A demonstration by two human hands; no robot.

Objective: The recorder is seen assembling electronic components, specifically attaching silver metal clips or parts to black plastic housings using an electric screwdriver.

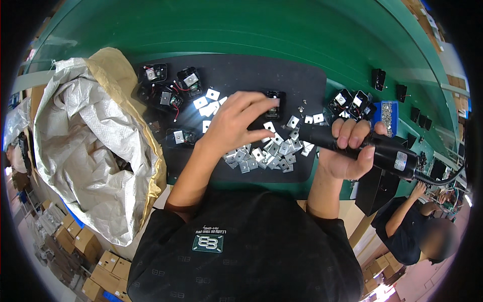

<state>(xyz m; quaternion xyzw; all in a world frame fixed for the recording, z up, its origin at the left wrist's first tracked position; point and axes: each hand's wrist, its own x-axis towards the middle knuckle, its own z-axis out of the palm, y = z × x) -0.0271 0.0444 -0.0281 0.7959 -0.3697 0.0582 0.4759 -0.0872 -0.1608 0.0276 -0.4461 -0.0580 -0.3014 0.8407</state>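
My left hand (239,118) reaches over a small black plastic housing (274,115) on the dark mat. Its index fingertip lies over the housing's upper part, and the thumb stands apart, lower down, above some metal plates. The hand hides part of the housing. In my right hand (349,151) is a black electric screwdriver (395,160), fingers wrapped round its body. The tool's front end points left, toward the loose square metal plates (274,148) with center holes. More plates (212,94) lie beyond my left wrist. A few small screws (301,108) are right of the housing.
Black housings with red wires (191,79) sit on the mat (236,63) at left, others (359,99) at right. A blue bin (386,118) holds small metal parts. A large white woven sack (90,146) stands left. The tool's cable (443,180) trails right, toward a co-worker (410,234).
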